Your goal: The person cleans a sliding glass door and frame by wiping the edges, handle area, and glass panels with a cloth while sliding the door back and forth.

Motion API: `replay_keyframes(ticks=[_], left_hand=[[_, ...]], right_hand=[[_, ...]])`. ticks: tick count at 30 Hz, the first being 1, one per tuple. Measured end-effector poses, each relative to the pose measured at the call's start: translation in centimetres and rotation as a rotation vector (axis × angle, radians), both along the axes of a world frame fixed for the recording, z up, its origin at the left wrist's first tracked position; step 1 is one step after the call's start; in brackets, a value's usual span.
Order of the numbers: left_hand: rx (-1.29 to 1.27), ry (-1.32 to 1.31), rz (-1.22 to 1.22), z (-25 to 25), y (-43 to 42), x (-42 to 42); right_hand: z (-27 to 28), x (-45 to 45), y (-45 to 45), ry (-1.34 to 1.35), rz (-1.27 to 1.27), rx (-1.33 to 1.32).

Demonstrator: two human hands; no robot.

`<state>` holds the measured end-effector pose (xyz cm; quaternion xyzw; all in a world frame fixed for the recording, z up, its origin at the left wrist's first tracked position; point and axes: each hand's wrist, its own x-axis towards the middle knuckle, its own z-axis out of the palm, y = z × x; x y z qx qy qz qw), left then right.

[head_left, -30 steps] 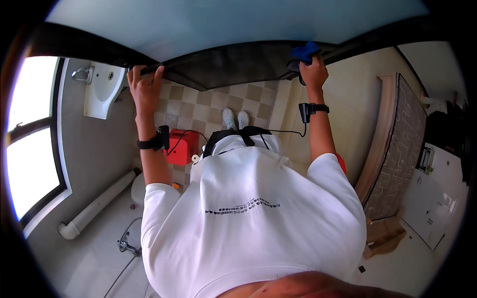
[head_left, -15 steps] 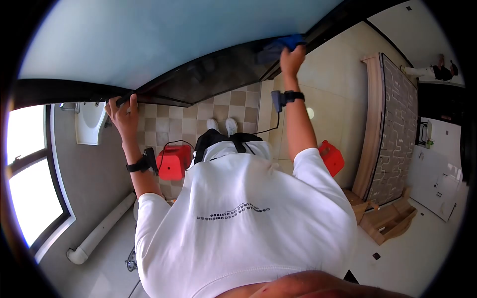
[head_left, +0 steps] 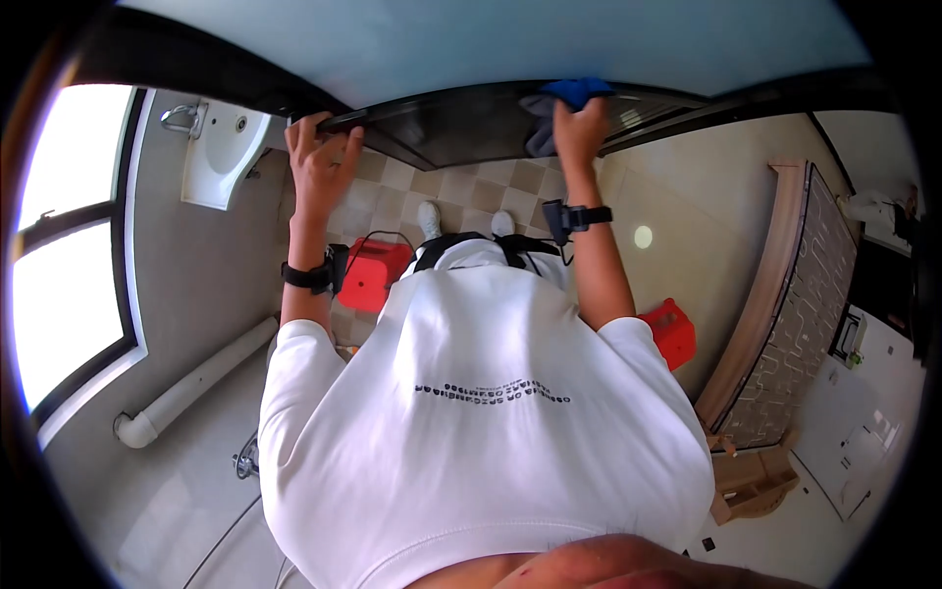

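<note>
A door with a frosted pane (head_left: 549, 39) and a dark lower panel (head_left: 451, 128) stands in front of me. My left hand (head_left: 322, 162) grips the black handle at the door's left edge, with its fingers bent round it. In my right hand (head_left: 581, 123) is a blue and grey cloth (head_left: 574, 95), pressed against the dark panel near its right part. Part of the cloth hangs down left of the hand. Both wrists wear black straps with small devices.
At the left are a white sink (head_left: 228, 157), a window (head_left: 74, 236) and a white pipe (head_left: 201, 383). Red stools (head_left: 373, 275) (head_left: 671, 334) stand on both sides of my body. A wooden-framed panel (head_left: 785, 314) is at the right. Another person is partly visible at the far right.
My right hand and the cloth have moved left along the dark panel since one second ago. The view has turned and shifted. My left hand keeps its grip on the handle.
</note>
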<state>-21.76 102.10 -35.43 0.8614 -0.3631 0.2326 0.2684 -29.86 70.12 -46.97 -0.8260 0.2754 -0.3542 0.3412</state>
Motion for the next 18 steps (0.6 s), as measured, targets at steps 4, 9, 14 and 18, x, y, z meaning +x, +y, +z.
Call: replay_keyframes(ticks=[4, 9, 14, 18], left_hand=[[-0.325, -0.018, -0.017, -1.0, 3.7, 0.0], [-1.131, 0.612, 0.042, -1.3, 7.7, 7.8], [-1.319, 0.961, -0.226, -4.2, 4.5, 11.4], [-1.165, 1.042, -0.162, -7.4, 2.8, 11.6]], right_hand=[[-1.9, 1.3, 10.2, 0.465, 0.501, -0.335], [-2.9, 2.9, 14.6, 0.338, 0.625, -0.418], [-1.8, 1.3, 10.6, 0.118, 0.363, -0.313], [-0.2, 0.2, 7.7, 0.114, 0.164, -0.324]])
